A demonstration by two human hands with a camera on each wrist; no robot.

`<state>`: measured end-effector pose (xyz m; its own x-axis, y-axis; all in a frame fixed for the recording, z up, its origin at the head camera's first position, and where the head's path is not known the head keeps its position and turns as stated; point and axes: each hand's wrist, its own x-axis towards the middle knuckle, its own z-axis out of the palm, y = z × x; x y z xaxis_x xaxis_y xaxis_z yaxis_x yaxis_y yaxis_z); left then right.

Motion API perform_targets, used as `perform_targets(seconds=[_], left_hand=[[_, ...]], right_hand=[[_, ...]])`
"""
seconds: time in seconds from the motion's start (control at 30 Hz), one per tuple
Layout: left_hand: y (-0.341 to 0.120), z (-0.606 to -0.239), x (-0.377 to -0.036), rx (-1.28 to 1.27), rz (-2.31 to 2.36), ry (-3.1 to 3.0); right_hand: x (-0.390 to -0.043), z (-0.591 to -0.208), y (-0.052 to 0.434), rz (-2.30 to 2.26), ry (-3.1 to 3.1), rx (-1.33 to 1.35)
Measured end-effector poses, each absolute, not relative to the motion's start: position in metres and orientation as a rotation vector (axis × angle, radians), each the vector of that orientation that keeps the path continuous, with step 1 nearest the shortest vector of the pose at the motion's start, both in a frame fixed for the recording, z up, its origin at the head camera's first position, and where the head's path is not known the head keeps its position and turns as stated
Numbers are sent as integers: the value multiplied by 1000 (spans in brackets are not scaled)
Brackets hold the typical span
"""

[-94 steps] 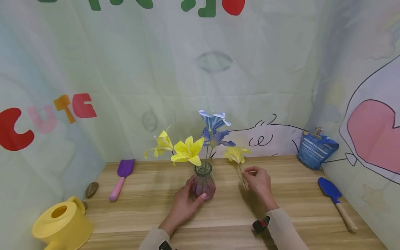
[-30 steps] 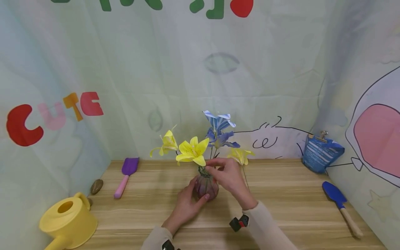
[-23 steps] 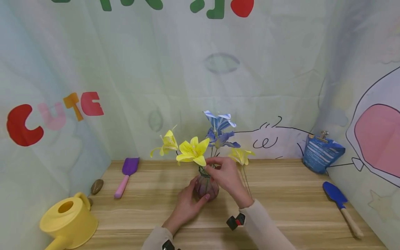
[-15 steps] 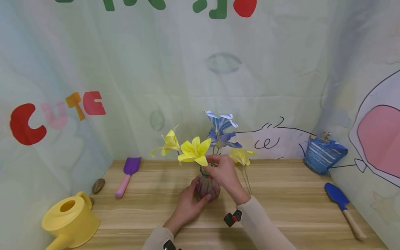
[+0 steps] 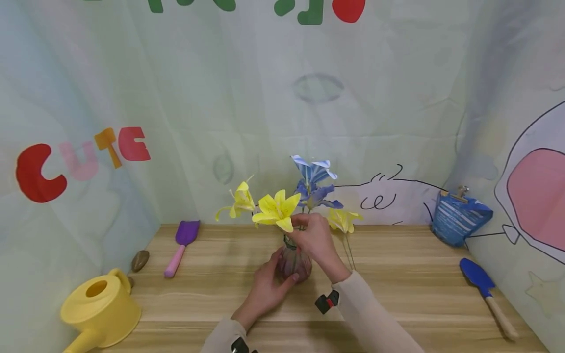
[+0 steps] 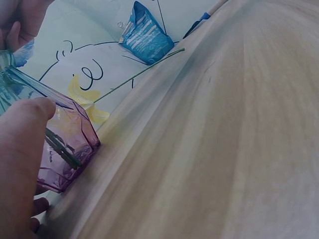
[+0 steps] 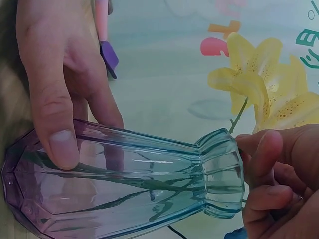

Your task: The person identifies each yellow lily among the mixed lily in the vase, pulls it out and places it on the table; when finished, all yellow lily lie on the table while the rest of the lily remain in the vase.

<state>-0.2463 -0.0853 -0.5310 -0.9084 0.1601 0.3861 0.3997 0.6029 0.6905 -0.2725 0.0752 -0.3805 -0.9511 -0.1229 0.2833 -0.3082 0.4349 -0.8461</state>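
Wooden table (image 5: 397, 294) stretching under pale printed cloth walls, with coloured letters showing on the left wall. Standing near the middle of the table, toward the back edge: a ribbed glass vase (image 5: 294, 262), purple at the belly and green at the neck, holding yellow lilies (image 5: 275, 211) and blue flowers (image 5: 312, 181). Left hand (image 5: 265, 287) wrapping the belly of the vase from the front, thumb (image 7: 55, 129) pressing flat on the glass and fingers curling round behind it in the right wrist view, so gripping the vase and steadying it. Right hand (image 5: 313, 240) hovering at the vase mouth, fingers bunching narrowly just at the rim among the stems (image 7: 238, 117); pinching a stem or merely touching it, impossible to tell from these views. Lying loose just right of the vase: another yellow flower (image 5: 343, 219), its thin stem (image 6: 139, 74) running along the wood toward the back edge. Sitting at the front left corner, a yellow watering can (image 5: 99, 309). Lying near the back left corner, a purple scoop with a pink handle (image 5: 178, 245), and a brown stone (image 5: 140, 260) beside it toward the left edge. Leaning at the back right corner, a blue clipped bag (image 5: 459, 223). Resting along the right edge, a blue trowel with a wooden handle (image 5: 485, 294).
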Motion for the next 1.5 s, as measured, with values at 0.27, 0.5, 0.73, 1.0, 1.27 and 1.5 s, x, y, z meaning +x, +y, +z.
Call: perform_targets(seconds=[0.27,0.5,0.73,1.0,1.27,1.5], left_hand=[[-85,-531,-247,-459,-1161,-2527],[-85,-533,-247,-457,-1170,-2532],[-85,-532,-247,-451,-1199,-2550],[-85,-530,-247,-419,-1232,-2604],[-85,-529,-246,-421,-1236,-2619],[-85,-529,-246,-432,-1233,-2596]], right_hand=[[-272,-376,77,1572,-2457,369],[-274,-371,81,1650,-2391,392],[-275,-363,83,1775,-2284,382],[-273,-352,84,1759,-2225,395],[-274,-338,85,1810,-2176,399],[-279,-321,84,1831,-2128,417]])
